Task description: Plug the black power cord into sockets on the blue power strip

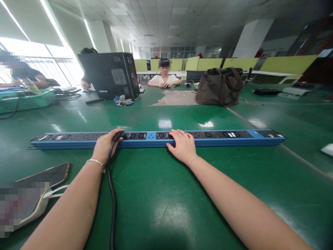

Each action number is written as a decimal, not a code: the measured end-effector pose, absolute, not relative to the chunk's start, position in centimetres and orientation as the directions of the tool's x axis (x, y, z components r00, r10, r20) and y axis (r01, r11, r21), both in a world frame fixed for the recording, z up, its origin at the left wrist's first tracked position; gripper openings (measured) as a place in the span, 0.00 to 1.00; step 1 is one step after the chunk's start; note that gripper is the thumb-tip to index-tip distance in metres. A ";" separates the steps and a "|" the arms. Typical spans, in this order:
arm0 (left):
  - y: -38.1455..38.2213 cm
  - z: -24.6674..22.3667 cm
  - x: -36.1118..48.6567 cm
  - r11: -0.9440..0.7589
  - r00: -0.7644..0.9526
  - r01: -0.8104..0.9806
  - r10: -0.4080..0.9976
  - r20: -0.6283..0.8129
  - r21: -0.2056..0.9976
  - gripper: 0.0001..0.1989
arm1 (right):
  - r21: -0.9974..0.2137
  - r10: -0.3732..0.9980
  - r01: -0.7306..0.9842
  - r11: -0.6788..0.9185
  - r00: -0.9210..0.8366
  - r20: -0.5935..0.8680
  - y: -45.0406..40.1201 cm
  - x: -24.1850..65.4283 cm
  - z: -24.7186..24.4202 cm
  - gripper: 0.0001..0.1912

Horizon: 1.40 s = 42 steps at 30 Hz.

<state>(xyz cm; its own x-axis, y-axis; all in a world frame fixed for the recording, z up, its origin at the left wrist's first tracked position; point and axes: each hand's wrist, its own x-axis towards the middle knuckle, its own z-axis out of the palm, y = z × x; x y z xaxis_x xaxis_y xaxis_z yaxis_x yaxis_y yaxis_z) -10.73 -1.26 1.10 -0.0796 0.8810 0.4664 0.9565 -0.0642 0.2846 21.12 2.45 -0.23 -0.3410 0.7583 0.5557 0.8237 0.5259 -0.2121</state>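
A long blue power strip [145,143] with black sockets lies crosswise on the green table. My left hand [106,144] is closed around a black plug [119,135] at the strip's left-middle sockets. Whether the plug's pins are fully seated I cannot tell. From it a thick black cord [111,194] runs down toward me. My right hand [183,146] rests on the strip right of its middle, with the fingers over the top face and the thumb apart along the front edge. It steadies no other visible object.
Phones or a phone-like device [56,173] lie at the left front, beside a white strap [56,191]. Farther back are a green basket [31,100], a black computer case [111,76], gloves [123,100] and a brown bag [220,86]. A person [164,78] sits opposite.
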 end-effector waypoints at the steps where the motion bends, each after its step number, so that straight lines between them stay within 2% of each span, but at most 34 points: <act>1: -1.3 1.1 -10.6 -0.058 -0.080 0.960 0.883 0.462 0.276 0.22 | -0.213 0.760 0.824 0.525 -0.341 0.554 2.4 21.1 -0.2 0.20; 8: -2.1 1.0 -9.8 0.057 -0.148 0.977 0.877 0.457 0.207 0.23 | -0.219 0.763 0.825 0.521 -0.336 0.553 2.4 21.1 -0.2 0.20; 16: -2.3 1.9 -8.8 0.170 -0.243 0.964 0.879 0.410 0.206 0.26 | -0.214 0.764 0.828 0.519 -0.337 0.550 2.4 21.1 -0.2 0.20; 28: -2.4 1.6 -9.0 0.152 -0.240 0.958 0.887 0.393 0.243 0.25 | -0.226 0.760 0.819 0.527 -0.335 0.557 2.3 21.0 -0.1 0.20; 37: -2.5 1.7 -9.0 0.123 -0.198 0.972 0.887 0.416 0.201 0.24 | -0.227 0.762 0.821 0.524 -0.333 0.555 2.4 21.0 -0.2 0.19; 42: -2.3 1.6 -8.6 0.134 -0.235 0.961 0.857 0.459 0.242 0.23 | -0.218 0.765 0.826 0.520 -0.336 0.549 2.4 21.0 -0.2 0.19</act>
<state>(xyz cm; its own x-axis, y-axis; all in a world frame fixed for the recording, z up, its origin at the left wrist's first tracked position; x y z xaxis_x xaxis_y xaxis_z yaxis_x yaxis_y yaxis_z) -8.65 -2.31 1.58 -0.2350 0.8568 0.4590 0.9610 0.1340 0.2419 20.97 2.43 -0.23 -0.3362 0.7649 0.5494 0.8259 0.5198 -0.2182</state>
